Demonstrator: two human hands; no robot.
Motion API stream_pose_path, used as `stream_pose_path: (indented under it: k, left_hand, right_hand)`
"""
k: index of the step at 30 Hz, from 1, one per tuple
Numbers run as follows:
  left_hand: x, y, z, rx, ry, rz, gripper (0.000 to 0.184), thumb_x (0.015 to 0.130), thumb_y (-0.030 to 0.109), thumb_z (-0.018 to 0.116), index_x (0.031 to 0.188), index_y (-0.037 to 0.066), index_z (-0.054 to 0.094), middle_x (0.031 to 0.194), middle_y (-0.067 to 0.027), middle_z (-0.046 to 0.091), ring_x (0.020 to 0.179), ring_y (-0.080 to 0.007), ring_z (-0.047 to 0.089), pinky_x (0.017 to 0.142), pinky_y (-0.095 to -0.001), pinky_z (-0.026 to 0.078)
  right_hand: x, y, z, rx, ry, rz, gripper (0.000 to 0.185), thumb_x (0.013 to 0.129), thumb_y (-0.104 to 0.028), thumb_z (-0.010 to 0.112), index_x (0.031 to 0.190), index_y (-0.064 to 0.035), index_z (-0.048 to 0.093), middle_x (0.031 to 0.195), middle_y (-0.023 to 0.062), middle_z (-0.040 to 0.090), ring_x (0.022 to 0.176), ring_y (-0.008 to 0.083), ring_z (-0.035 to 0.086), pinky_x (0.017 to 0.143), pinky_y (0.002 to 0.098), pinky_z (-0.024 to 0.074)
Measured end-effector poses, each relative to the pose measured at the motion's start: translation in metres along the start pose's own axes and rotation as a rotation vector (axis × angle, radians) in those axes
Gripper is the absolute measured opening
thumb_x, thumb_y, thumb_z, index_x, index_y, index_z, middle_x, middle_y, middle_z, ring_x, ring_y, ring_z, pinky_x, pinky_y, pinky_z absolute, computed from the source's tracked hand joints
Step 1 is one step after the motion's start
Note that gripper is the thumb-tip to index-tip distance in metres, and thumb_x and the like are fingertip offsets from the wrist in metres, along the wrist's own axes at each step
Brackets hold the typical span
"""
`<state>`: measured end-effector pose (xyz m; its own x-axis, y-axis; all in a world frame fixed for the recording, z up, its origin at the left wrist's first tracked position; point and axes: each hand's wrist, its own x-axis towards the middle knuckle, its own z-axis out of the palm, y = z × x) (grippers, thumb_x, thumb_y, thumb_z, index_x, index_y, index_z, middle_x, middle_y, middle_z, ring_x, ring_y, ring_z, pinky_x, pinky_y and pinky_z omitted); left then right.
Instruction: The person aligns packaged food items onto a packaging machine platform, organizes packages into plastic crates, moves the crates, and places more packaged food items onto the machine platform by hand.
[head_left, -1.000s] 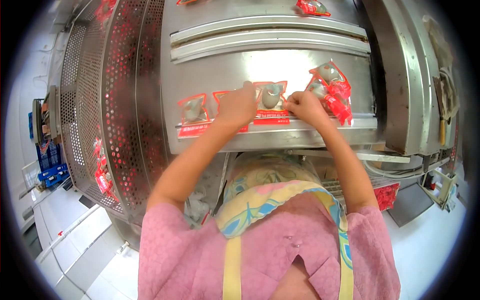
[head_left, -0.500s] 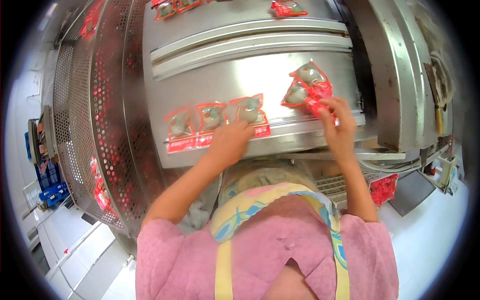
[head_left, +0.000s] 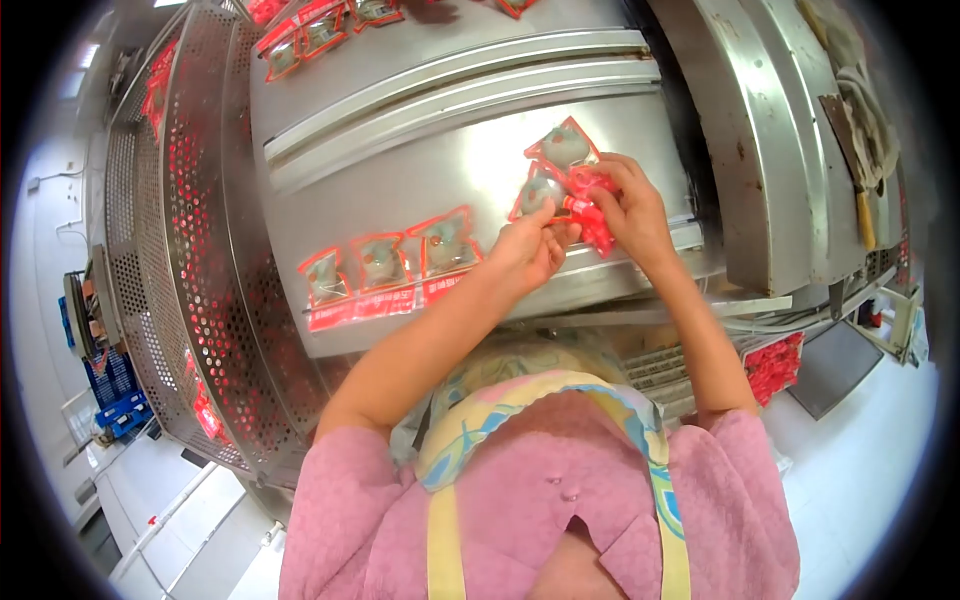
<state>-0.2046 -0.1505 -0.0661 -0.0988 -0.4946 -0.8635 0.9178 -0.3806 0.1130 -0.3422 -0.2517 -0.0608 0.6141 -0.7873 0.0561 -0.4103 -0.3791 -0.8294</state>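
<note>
My left hand (head_left: 533, 247) pinches the lower edge of a red-and-clear packet (head_left: 540, 190) holding a pale green, egg-shaped item. My right hand (head_left: 637, 207) has its fingers closed on the red end of a packet beside it. Another egg packet (head_left: 565, 146) lies just above, overlapping these on the metal surface. Crumpled red wrapping (head_left: 597, 232) hangs between my hands; how many packets are bunched there I cannot tell. Left of my left hand, three similar egg packets (head_left: 380, 262) lie in a row along the metal ledge, red ends toward me.
The steel worktop (head_left: 400, 190) is crossed by a raised metal rail (head_left: 470, 100). More egg packets (head_left: 325, 30) lie beyond it. A perforated metal bin wall (head_left: 215, 240) stands on the left, a steel housing (head_left: 750, 150) on the right. A container of red packets (head_left: 772, 368) sits low at right.
My left hand has moved right from the row of packets to the pile, where it pinches a packet. My right hand has shifted upward on the red wrapping. The view has tilted slightly.
</note>
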Motion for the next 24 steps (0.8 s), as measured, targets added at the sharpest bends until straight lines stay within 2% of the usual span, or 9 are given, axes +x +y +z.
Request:
stream_pose_path:
  k: [2,4,5,8,11,14,17,20,24]
  left_hand:
    - [0.004,-0.001,0.006,-0.011,0.077,0.085,0.025,0.093,0.032,0.057,0.100,0.008,0.058,0.092,-0.0026,0.062,0.064,-0.0078,0.058,0.043,-0.0169,0.039]
    - [0.013,0.002,-0.001,0.038,0.135,0.153,0.021,0.091,0.029,0.061,0.098,0.010,0.059,0.089,-0.0012,0.061,0.063,-0.0070,0.056,0.044,-0.0171,0.039]
    - [0.015,0.005,-0.008,0.091,0.099,0.174,0.021,0.089,0.031,0.063,0.088,0.011,0.057,0.076,0.0020,0.054,0.062,-0.0055,0.051,0.048,-0.0160,0.039]
    - [-0.002,0.025,-0.017,0.127,0.092,0.158,0.019,0.088,0.027,0.065,0.089,0.010,0.057,0.076,0.0029,0.054,0.061,-0.0053,0.050,0.048,-0.0160,0.039]
    - [-0.021,0.045,-0.030,0.275,0.070,0.105,0.016,0.088,0.023,0.066,0.090,0.009,0.058,0.077,0.0029,0.054,0.059,-0.0047,0.050,0.044,-0.0155,0.038]
    - [-0.036,0.061,-0.040,0.435,0.057,0.060,0.013,0.088,0.018,0.065,0.091,0.007,0.058,0.073,0.0001,0.055,0.056,-0.0049,0.050,0.042,-0.0150,0.038]
    - [-0.041,0.068,-0.048,0.551,0.025,0.058,0.014,0.087,0.015,0.066,0.090,0.004,0.058,0.067,-0.0022,0.055,0.051,-0.0048,0.048,0.041,-0.0151,0.037]
    - [-0.042,0.069,-0.050,0.701,0.012,0.085,0.018,0.083,0.014,0.070,0.088,0.003,0.057,0.065,-0.0029,0.054,0.048,-0.0049,0.045,0.040,-0.0163,0.034]
    - [-0.041,0.064,-0.052,0.811,-0.053,0.077,0.021,0.080,0.012,0.073,0.087,0.003,0.055,0.065,-0.0026,0.053,0.047,-0.0053,0.042,0.040,-0.0184,0.031]
  right_hand:
    - [0.005,0.010,-0.004,0.011,0.005,-0.007,0.030,0.079,-0.014,0.067,0.107,-0.0066,0.061,0.115,0.0131,0.058,0.095,0.0297,0.060,0.078,0.0355,0.0494]
    - [0.011,0.012,-0.009,-0.116,0.005,-0.034,0.028,0.078,-0.012,0.066,0.105,-0.0057,0.061,0.113,0.0133,0.059,0.097,0.0298,0.059,0.081,0.0360,0.0486]
    - [0.013,0.013,-0.011,-0.180,0.003,-0.047,0.028,0.077,-0.010,0.065,0.104,-0.0052,0.061,0.111,0.0134,0.060,0.098,0.0298,0.059,0.082,0.0363,0.0481]
    - [0.012,0.020,-0.011,-0.257,0.060,-0.092,0.025,0.076,-0.006,0.063,0.101,-0.0057,0.062,0.111,0.0125,0.060,0.099,0.0292,0.058,0.082,0.0374,0.0471]
    - [0.007,-0.037,-0.017,-0.067,0.185,-0.266,0.019,0.081,-0.009,0.061,0.099,-0.0044,0.063,0.104,0.0128,0.063,0.093,0.0311,0.060,0.077,0.0390,0.0472]
    - [-0.015,-0.058,-0.010,0.301,-0.155,0.167,0.019,0.086,-0.017,0.058,0.099,-0.0028,0.063,0.093,0.0139,0.065,0.083,0.0297,0.062,0.070,0.0391,0.0477]
    - [-0.029,-0.038,0.025,0.214,-0.289,0.326,0.028,0.090,-0.024,0.059,0.098,0.0034,0.059,0.077,0.0067,0.060,0.063,0.0132,0.059,0.060,0.0276,0.0484]
    - [-0.024,-0.038,0.031,0.283,-0.348,0.535,0.034,0.091,-0.028,0.055,0.092,0.0047,0.061,0.068,0.0125,0.062,0.062,0.0181,0.063,0.058,0.0322,0.0481]
    - [-0.008,-0.034,0.033,0.291,-0.472,0.645,0.036,0.088,-0.031,0.061,0.085,0.0044,0.063,0.064,0.0090,0.061,0.054,0.0135,0.060,0.049,0.0280,0.0463]
